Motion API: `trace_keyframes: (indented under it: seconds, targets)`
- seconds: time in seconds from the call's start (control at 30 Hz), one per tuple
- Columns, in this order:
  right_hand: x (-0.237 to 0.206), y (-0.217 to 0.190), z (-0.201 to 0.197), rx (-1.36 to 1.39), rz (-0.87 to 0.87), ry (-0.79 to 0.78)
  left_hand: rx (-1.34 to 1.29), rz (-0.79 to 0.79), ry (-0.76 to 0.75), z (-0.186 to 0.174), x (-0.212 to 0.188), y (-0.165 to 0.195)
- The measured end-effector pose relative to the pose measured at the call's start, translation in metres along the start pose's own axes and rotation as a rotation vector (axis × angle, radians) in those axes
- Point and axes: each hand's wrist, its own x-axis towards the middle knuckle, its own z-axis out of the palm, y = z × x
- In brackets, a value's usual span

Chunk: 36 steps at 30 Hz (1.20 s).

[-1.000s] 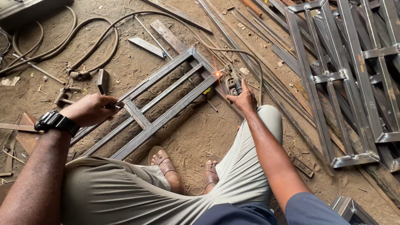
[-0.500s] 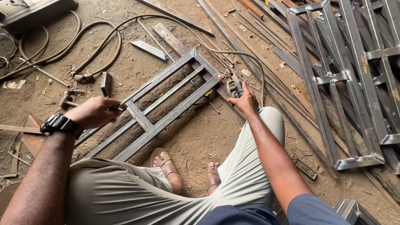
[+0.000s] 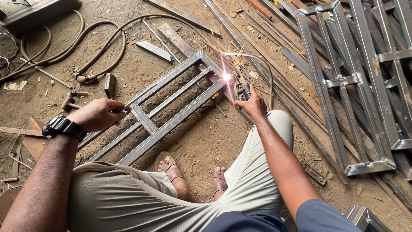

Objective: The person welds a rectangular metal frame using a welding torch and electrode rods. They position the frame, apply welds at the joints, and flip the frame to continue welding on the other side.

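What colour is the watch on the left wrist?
Black: the watch sits just behind the left hand, clearest in the head view.

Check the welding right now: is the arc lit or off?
Lit. A bright white flare with sparks shows at the metal frame corner, just ahead of the electrode holder in the right hand.

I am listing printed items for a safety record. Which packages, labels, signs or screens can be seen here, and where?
Wristwatch: on the left wrist, black, chunky; its face is too dark to tell.
Pale scrap: on the dirt at far left, crumpled, whitish; perhaps paper.
No signs or packages show.
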Motion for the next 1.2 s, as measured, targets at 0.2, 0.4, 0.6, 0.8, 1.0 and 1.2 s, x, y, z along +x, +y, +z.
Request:
trace_keyframes:
  seconds: [0.2,0.4,0.6,0.8,1.0,1.2]
  targets:
    - [-0.002,-0.004,-0.003,-0.028,-0.003,0.011,-0.050,-0.050,-0.018,0.002,0.003,-0.005]
    - [-0.004,-0.004,-0.005,0.013,-0.015,0.011,-0.271,0.055,-0.004,0.008,0.007,-0.011]
    - [0.001,0.001,-0.002,0.076,-0.122,0.138,0.012,-0.040,-0.024,0.000,0.002,-0.003]
    - [-0.001,0.001,-0.004,0.008,-0.016,0.026,-0.022,-0.042,-0.025,-0.003,-0.001,0.004]
    - [-0.004,-0.005,-0.006,-0.013,-0.038,0.035,0.037,-0.013,-0.021,-0.003,0.001,0.002]
    - [-0.006,-0.008,-0.010,-0.039,-0.007,0.018,-0.009,-0.060,-0.024,-0.003,0.002,-0.001]
